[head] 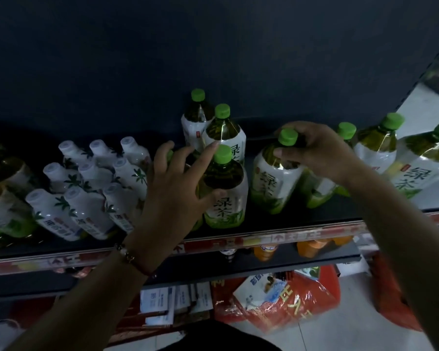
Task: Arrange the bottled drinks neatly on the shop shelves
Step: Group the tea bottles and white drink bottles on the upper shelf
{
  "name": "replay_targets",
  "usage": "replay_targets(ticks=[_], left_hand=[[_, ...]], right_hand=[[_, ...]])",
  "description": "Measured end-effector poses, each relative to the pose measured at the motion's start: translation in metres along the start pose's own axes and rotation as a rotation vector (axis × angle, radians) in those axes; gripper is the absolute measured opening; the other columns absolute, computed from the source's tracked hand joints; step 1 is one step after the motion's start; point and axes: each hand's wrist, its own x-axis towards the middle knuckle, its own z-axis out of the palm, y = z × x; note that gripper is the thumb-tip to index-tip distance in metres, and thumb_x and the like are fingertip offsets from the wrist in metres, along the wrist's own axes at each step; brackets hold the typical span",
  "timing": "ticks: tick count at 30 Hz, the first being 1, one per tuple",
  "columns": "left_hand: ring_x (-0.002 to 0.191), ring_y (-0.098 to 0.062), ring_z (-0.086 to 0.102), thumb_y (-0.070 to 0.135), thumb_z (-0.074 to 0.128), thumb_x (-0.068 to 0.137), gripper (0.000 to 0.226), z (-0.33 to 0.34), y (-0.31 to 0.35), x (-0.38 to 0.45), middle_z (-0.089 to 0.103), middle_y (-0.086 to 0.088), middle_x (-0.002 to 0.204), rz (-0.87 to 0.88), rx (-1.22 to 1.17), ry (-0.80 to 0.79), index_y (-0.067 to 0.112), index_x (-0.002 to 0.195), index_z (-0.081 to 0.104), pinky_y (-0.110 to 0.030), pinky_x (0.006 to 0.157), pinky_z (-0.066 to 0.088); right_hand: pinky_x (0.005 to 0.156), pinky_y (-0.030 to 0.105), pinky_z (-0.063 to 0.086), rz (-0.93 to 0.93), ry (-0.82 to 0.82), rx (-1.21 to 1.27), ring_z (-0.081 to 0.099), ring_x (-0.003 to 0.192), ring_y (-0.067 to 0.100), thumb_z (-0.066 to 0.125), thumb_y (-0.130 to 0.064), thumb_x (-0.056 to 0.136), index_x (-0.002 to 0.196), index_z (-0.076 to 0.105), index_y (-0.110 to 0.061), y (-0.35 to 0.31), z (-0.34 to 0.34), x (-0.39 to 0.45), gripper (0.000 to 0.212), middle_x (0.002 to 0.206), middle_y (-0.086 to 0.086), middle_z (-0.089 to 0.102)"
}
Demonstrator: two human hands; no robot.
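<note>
Green-capped green tea bottles stand on a dark shelf (289,225). My left hand (174,183) wraps the shoulder of the front bottle (226,198), thumb on its label, fingers spread over the neighbours behind it. Two more tea bottles (223,130) stand behind that one. My right hand (314,150) pinches the neck of another tea bottle (274,178) just under its green cap. Further tea bottles (375,145) stand to the right, partly hidden by my right wrist.
Several white-capped white bottles (86,188) stand in rows at the left, with darker bottles (3,193) at the far left. Orange drinks (312,247) sit on the shelf below. Red packaged goods (276,300) and cartons lie on the floor.
</note>
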Motion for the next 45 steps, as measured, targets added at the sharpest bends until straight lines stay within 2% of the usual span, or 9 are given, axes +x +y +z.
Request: replay_targets(ticks=[4, 14, 19, 22, 26, 32, 37, 43, 45], left_hand=[[0.138, -0.039, 0.028, 0.067, 0.051, 0.085, 0.08, 0.002, -0.001, -0.001, 0.048, -0.009, 0.14, 0.022, 0.035, 0.025, 0.032, 0.154, 0.029, -0.05, 0.107, 0.032], [0.137, -0.042, 0.03, 0.065, 0.054, 0.087, 0.08, 0.004, -0.001, -0.001, 0.051, -0.011, 0.137, 0.037, 0.074, 0.052, 0.029, 0.154, 0.031, -0.052, 0.106, 0.034], [0.136, -0.042, 0.031, 0.062, 0.057, 0.088, 0.077, 0.003, -0.001, -0.002, 0.051, -0.013, 0.139, 0.061, 0.082, 0.08, 0.026, 0.153, 0.035, -0.051, 0.106, 0.034], [0.138, -0.038, 0.03, 0.063, 0.051, 0.091, 0.072, 0.0, -0.002, -0.004, 0.046, -0.014, 0.143, 0.071, 0.047, 0.077, 0.027, 0.152, 0.037, -0.048, 0.108, 0.033], [0.141, -0.019, 0.031, 0.053, 0.058, 0.087, 0.068, -0.012, -0.017, -0.007, 0.033, -0.011, 0.153, -0.064, -0.353, 0.126, 0.025, 0.148, 0.043, -0.029, 0.11, 0.034], [0.138, 0.0, 0.036, 0.055, 0.061, 0.09, 0.08, -0.013, -0.054, -0.036, 0.038, 0.015, 0.153, -0.178, -0.478, -0.003, 0.046, 0.154, 0.014, -0.028, 0.107, 0.042], [0.13, 0.007, 0.038, 0.054, 0.06, 0.09, 0.077, -0.012, -0.055, -0.034, 0.045, 0.017, 0.144, -0.166, -0.439, -0.002, 0.042, 0.154, 0.018, -0.003, 0.096, 0.03], [0.125, -0.003, 0.048, 0.05, 0.066, 0.086, 0.076, -0.012, -0.062, -0.03, 0.051, 0.014, 0.136, -0.136, -0.435, 0.011, 0.048, 0.149, 0.023, -0.024, 0.092, 0.049], [0.119, -0.002, 0.049, 0.051, 0.067, 0.085, 0.076, -0.013, -0.063, -0.029, 0.052, 0.015, 0.132, -0.116, -0.411, 0.024, 0.049, 0.147, 0.023, -0.023, 0.087, 0.049]], right_hand=[[0.078, 0.018, 0.054, -0.028, -0.232, 0.057, 0.068, 0.096, 0.001, 0.074, -0.012, 0.082, 0.117, 0.066, -0.024, -0.004, -0.012, 0.0, 0.037, 0.105, -0.008, 0.072], [0.084, 0.023, 0.055, -0.079, -0.209, 0.204, 0.068, 0.102, 0.005, 0.07, -0.006, 0.085, 0.122, 0.062, -0.021, -0.007, 0.008, -0.012, 0.041, 0.109, -0.006, 0.072], [0.094, 0.023, 0.048, -0.053, -0.168, 0.282, 0.062, 0.109, -0.001, 0.068, -0.027, 0.089, 0.13, 0.058, -0.028, -0.033, 0.003, 0.001, 0.042, 0.122, -0.01, 0.065], [0.091, 0.019, 0.042, -0.105, -0.09, 0.097, 0.057, 0.114, 0.001, 0.067, -0.033, 0.09, 0.135, 0.054, -0.03, -0.064, 0.007, 0.034, 0.047, 0.13, -0.01, 0.059], [0.096, 0.022, 0.03, -0.169, -0.354, -0.362, 0.042, 0.133, 0.017, 0.064, -0.028, 0.092, 0.147, 0.038, -0.029, -0.088, 0.03, 0.088, 0.061, 0.15, 0.0, 0.043], [0.086, 0.03, 0.046, -0.273, -0.352, -0.617, 0.059, 0.102, 0.018, 0.071, -0.031, 0.086, 0.119, 0.064, -0.02, -0.097, 0.049, 0.114, 0.036, 0.112, 0.002, 0.065], [0.075, 0.028, 0.044, -0.347, -0.371, -0.605, 0.058, 0.092, 0.015, 0.07, -0.041, 0.086, 0.102, 0.064, -0.023, -0.109, 0.069, 0.107, 0.025, 0.097, -0.004, 0.062], [0.076, 0.024, 0.049, -0.405, -0.422, -0.448, 0.062, 0.092, 0.01, 0.073, -0.035, 0.085, 0.113, 0.067, -0.016, -0.134, 0.102, 0.101, 0.034, 0.102, -0.003, 0.068], [0.079, 0.026, 0.051, -0.396, -0.431, -0.434, 0.063, 0.093, 0.012, 0.072, -0.035, 0.086, 0.112, 0.067, -0.015, -0.138, 0.108, 0.1, 0.033, 0.104, -0.001, 0.069]])
